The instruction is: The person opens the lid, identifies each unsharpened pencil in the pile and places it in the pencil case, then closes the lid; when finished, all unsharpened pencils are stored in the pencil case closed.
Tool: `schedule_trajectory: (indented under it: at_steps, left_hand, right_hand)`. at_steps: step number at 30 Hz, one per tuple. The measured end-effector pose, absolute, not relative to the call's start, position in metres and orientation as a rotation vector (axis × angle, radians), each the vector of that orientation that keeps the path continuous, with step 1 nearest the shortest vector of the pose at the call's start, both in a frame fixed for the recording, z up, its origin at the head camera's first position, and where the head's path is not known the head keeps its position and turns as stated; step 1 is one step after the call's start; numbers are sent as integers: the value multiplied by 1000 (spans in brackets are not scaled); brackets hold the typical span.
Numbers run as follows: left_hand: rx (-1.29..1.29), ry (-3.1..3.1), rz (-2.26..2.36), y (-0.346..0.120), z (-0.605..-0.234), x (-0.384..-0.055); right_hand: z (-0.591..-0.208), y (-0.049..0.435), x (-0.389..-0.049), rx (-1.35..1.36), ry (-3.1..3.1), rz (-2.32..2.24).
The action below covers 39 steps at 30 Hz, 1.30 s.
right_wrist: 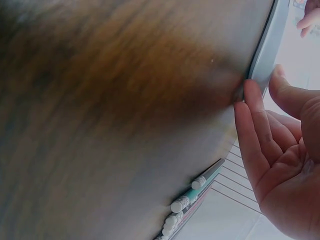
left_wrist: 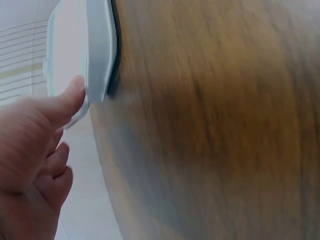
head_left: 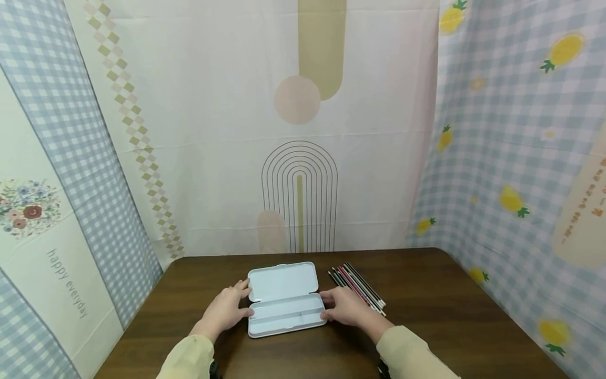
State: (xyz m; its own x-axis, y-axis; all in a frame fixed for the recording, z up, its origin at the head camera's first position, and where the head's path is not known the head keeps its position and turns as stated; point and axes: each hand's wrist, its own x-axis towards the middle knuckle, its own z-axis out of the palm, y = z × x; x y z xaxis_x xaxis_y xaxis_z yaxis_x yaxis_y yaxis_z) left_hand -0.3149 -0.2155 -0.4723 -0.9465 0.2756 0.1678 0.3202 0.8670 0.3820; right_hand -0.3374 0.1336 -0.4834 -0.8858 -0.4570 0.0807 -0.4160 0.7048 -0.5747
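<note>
A pale blue pencil case (head_left: pixel 286 322) lies open on the brown table, its lid (head_left: pixel 283 282) folded back toward the far side. Long compartments and a small divider show inside the base. At its left end is my left hand (head_left: pixel 226 309), thumb against the base's edge and a finger by the lid's side. My right hand (head_left: pixel 347 306) is at the opposite end, thumb at the rim and straight fingertips touching the side wall in the right wrist view. Behind the right hand lies a bunch of several pencils (head_left: pixel 363 287), partly hidden by that hand.
The wooden table (head_left: pixel 203 279) has its far edge against a hanging cloth (head_left: pixel 213 184). Checked cloths (head_left: pixel 492 173) hang on the left and right sides. White pencil ends (right_wrist: pixel 176 206) show low in the right wrist view.
</note>
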Motion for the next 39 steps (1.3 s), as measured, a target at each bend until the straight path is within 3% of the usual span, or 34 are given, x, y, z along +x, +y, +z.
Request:
schedule_trajectory:
  at_steps: [4, 10, 18, 28, 39]
  left_hand:
    - [-563, -2968, -751, -223, -473, -315]
    - [-752, -2940, -736, -245, -503, -339]
    - [-787, -2967, -796, -259, -537, -363]
    - [-741, -3085, -760, -255, -523, -356]
    - [-663, -3161, -707, -233, -484, -331]
  right_hand:
    - [-482, 134, -338, -739, 2835, -949]
    - [-484, 135, -338, -738, 2836, -953]
    - [-485, 140, -340, -815, 2833, -854]
    - [-474, 166, -341, -893, 2718, -971]
    - [-464, 226, -357, -618, 2831, -1163]
